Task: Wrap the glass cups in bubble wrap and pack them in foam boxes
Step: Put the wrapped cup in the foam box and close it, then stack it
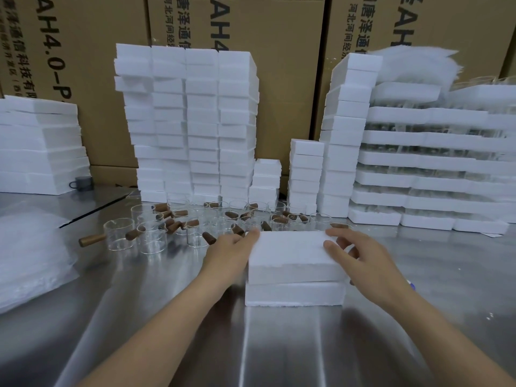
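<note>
Foam box [296, 270]: left hand [229, 254], fingers together, steadies its side while right hand [363, 259], fingers spread, presses the lid [291, 247], probably seating it.

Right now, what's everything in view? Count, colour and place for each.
foam box: one, white, front centre of table
glass cups: many, clear with brown handles, behind the box
foam box stacks: several, white, back centre
foam trays: stacked layers, white, back right
bubble wrap: one pile, clear, left edge
mug: one, grey, back left
cartons: several, brown, behind everything
table: one, shiny metal, underneath
left hand: one, touches the box's left side
right hand: one, rests on the box's top
</note>
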A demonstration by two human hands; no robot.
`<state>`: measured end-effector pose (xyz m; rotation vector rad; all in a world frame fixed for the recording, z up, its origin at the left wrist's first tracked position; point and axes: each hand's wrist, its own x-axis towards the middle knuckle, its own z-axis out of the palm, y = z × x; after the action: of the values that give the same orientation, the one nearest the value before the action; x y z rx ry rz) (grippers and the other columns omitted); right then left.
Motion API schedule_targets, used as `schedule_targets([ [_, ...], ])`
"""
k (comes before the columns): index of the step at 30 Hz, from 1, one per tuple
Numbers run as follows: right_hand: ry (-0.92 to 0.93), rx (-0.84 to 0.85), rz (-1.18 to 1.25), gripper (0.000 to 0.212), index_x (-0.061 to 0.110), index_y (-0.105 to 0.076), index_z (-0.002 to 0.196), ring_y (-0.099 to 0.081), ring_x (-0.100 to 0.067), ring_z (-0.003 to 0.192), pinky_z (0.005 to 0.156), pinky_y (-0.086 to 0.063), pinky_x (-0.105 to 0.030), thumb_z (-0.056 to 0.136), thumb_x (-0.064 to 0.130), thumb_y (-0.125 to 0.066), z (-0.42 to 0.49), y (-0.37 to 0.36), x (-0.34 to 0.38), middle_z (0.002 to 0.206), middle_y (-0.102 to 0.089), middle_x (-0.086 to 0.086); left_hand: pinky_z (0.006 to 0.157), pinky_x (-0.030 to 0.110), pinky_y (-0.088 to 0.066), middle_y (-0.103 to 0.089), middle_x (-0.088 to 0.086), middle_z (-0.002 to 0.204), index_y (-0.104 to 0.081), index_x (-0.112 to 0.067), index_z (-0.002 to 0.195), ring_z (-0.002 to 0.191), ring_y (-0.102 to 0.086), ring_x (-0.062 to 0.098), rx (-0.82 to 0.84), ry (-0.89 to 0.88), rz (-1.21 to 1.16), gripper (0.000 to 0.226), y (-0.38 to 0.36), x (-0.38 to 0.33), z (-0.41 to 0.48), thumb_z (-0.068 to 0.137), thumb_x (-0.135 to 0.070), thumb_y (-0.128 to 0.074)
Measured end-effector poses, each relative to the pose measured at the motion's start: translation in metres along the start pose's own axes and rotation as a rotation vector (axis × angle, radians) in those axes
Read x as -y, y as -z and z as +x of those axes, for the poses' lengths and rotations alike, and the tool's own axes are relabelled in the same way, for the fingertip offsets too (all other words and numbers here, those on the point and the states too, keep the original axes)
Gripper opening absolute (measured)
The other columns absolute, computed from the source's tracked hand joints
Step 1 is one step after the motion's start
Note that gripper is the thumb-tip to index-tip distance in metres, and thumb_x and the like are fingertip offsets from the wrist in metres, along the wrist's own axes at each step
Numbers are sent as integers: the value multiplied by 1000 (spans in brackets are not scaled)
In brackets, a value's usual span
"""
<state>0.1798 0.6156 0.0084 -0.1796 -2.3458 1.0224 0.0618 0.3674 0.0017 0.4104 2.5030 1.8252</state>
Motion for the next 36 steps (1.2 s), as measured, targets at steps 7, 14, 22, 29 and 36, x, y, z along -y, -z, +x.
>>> schedule_targets([
  [7, -48, 41, 0, 20, 37, -70, 112, -58, -18, 74, 73, -55, -38, 95, 47, -70, 1, 3, 3, 100, -65, 6, 52, 29, -27, -47, -1, 69, -55, -20, 86, 59, -42, 17, 35, 35, -48, 48, 4, 1, 2, 97, -66, -61],
  [14, -68, 8, 28, 18, 36, -68, 109, -58, -18, 75, 69, -58, -40, 94, 47, -71, 0, -2, 7, 97, -62, 6, 43, 19, -23, -50, -2, 63, -58, -21, 91, 44, -39, 12, 196, 141, -171, 40, 8, -2, 3, 90, -56, -78],
  [22, -175, 56, 309, 17, 27, -70, 106, -65, -20, 72, 49, -55, -34, 97, 40, -73, 2, -4, 1, 109, -63, -11, 43, 20, -26, -47, 0, 64, -65, -20, 108, 52, -37, 13, 291, 187, -270, 32, 11, -2, -1, 97, -48, -74],
  [29, -300, 141, 515, 21, 28, -68, 107, -60, -21, 64, 49, -49, -33, 93, 38, -78, 1, -2, 1, 89, -65, -8, 42, 21, -31, -50, 1, 69, -69, -19, 112, 54, -40, 13, 342, 207, -283, 39, 15, 0, 1, 94, -53, -76],
  [36, -457, 364, 490, 64, 8, -74, 116, -57, -26, 70, 51, -50, -32, 81, 62, -79, -4, 2, 2, 83, -63, -11, 47, 23, -44, -65, 1, 75, -82, -14, 114, 54, -51, 12, 440, 265, -239, 58, 29, -5, -1, 82, -62, -84],
])
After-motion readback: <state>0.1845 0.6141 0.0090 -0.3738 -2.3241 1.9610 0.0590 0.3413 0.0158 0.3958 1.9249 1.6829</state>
